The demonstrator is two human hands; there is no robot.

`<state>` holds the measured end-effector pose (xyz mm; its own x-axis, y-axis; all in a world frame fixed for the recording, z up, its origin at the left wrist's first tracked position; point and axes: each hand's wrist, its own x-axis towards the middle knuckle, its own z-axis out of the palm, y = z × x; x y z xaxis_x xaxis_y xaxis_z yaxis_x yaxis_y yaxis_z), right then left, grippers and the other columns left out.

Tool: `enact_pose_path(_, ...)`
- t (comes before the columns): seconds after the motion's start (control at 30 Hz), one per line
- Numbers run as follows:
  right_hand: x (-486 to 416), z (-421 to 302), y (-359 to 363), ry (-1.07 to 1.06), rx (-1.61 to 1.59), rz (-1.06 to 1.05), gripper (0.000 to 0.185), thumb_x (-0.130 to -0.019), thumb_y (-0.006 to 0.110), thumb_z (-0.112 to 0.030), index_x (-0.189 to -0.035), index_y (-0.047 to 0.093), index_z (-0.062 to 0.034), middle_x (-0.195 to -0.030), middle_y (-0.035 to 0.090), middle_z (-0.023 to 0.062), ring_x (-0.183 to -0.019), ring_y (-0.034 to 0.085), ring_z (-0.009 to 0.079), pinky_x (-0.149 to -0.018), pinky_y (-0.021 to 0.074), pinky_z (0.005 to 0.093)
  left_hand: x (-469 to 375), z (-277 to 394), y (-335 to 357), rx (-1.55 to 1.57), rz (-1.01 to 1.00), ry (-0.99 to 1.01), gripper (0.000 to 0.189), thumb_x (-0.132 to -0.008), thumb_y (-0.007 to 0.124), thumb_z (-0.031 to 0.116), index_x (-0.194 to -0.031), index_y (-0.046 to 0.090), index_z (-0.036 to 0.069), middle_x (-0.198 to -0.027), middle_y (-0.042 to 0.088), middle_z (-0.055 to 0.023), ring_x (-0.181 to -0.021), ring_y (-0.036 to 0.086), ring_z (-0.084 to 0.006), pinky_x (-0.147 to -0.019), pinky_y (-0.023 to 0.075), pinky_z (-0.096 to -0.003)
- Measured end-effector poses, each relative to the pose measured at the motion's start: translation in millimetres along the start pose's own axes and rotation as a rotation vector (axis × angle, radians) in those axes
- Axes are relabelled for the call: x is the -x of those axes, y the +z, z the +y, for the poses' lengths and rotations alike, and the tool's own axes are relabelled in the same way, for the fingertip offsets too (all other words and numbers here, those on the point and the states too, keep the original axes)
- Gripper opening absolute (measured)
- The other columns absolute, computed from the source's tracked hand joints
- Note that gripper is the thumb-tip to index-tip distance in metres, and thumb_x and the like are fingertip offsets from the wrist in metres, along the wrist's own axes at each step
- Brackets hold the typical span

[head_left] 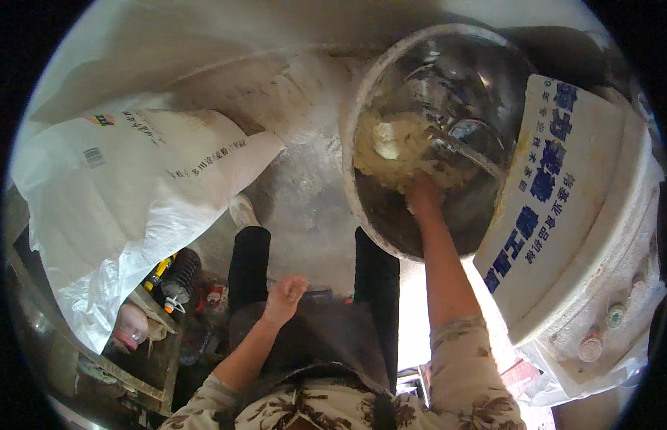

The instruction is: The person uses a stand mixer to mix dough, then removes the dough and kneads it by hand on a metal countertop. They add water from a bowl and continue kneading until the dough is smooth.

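Observation:
My right hand (425,194) reaches down into the round metal bowl (376,236) of a dough mixer. Its fingers are sunk in a yellowish, lumpy dough-like mass (419,156), so their grip is hidden. On top of the mass, towards its left, sits a pale, creamy lump (386,141). A metal mixing arm (468,150) crosses the bowl just beyond my hand. My left hand (288,294) is held in front of my dark apron (323,333), away from the bowl. Its fingers are curled in, and nothing shows in them.
The mixer's white housing (575,215) bears printing and stands right of the bowl, with round buttons (591,344) low on it. A large white woven sack (129,177) fills the left. Below it are a bottle with an orange cap (177,285) and a wooden frame (172,365).

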<state>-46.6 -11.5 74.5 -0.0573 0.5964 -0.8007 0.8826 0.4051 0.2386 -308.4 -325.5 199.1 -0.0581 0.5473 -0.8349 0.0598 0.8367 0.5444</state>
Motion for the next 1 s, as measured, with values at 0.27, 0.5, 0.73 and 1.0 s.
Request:
enact_pose_path(0.27,-109.2,88.2,26.0,0.521,-0.606,0.390,0.047,-0.084,0.060,-0.031,-0.123,0.055,-0.0055,-0.120,0.059,0.0158,-0.111,0.056,0.0331,-0.089,0.0468,0.0450,-4.6,-15.3,-17.5,0.061,0.085,-0.110,0.015,-0.092,0.058,0.015,-0.105,0.060,0.007,-0.092,0.068,-0.0097,-0.081,0.065,-0.0224,-0.072,0.0505,-0.0310)
enact_pose_path(0.5,-170.3,147.6,23.7,0.450,-0.588,0.317,0.048,-0.084,0.059,-0.033,-0.123,0.055,-0.0054,-0.120,0.059,0.0165,-0.112,0.056,0.0335,-0.090,0.0464,0.0449,-5.6,-19.2,-32.8,-0.046,0.048,-0.059,0.016,-0.094,0.057,0.014,-0.106,0.060,0.003,-0.097,0.064,-0.0071,-0.086,0.061,-0.0163,-0.079,0.0491,-0.0283)
enact_pose_path(0.73,-178.5,158.0,18.9,0.437,-0.571,0.341,0.048,-0.085,0.058,-0.035,-0.123,0.055,-0.0052,-0.121,0.059,0.0171,-0.113,0.055,0.0339,-0.091,0.0459,0.0449,-7.1,-21.7,-24.8,-0.077,-0.012,-0.141,0.018,-0.093,0.057,0.015,-0.107,0.060,0.004,-0.102,0.067,-0.0141,-0.093,0.066,-0.0238,-0.080,0.0511,-0.0320)
enact_pose_path(1.0,-186.6,140.9,37.1,0.440,-0.542,0.376,0.049,-0.085,0.057,-0.037,-0.122,0.056,-0.0050,-0.121,0.059,0.0178,-0.115,0.054,0.0344,-0.092,0.0454,0.0447,-8.2,-34.0,-15.3,0.103,0.032,-0.149,0.019,-0.091,0.060,0.015,-0.106,0.061,0.003,-0.101,0.068,-0.0115,-0.093,0.066,-0.0222,-0.081,0.0514,-0.0308)
